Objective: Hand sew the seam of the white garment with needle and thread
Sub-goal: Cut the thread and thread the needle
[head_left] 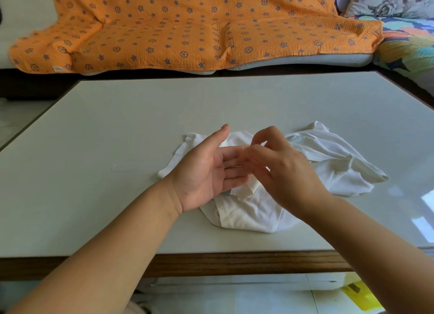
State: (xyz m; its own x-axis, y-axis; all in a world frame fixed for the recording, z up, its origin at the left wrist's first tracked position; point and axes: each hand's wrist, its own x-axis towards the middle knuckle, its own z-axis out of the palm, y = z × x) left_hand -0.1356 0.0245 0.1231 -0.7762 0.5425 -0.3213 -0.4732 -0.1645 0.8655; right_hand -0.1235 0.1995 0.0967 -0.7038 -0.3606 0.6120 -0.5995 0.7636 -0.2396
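step: likely prepping stitch, white garment (328,179) | left hand (204,172): palm up, fingers straight | right hand (284,172): fingertips pinched, contents unclear | tip: firm pinch, seam flat

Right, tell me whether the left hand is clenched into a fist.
No: the left hand is palm up with straight fingers, over the crumpled white fabric garment on the pale glossy table.

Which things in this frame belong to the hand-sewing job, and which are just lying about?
Job: crumpled white fabric garment; left hand, palm up; right hand, curled beside it; pale loop, possibly thread, on the grey table. Needle not discernible.
Lying about: orange quilted blanket with blue stars; grey floral cushion; multicoloured quilt; yellow object on the floor.
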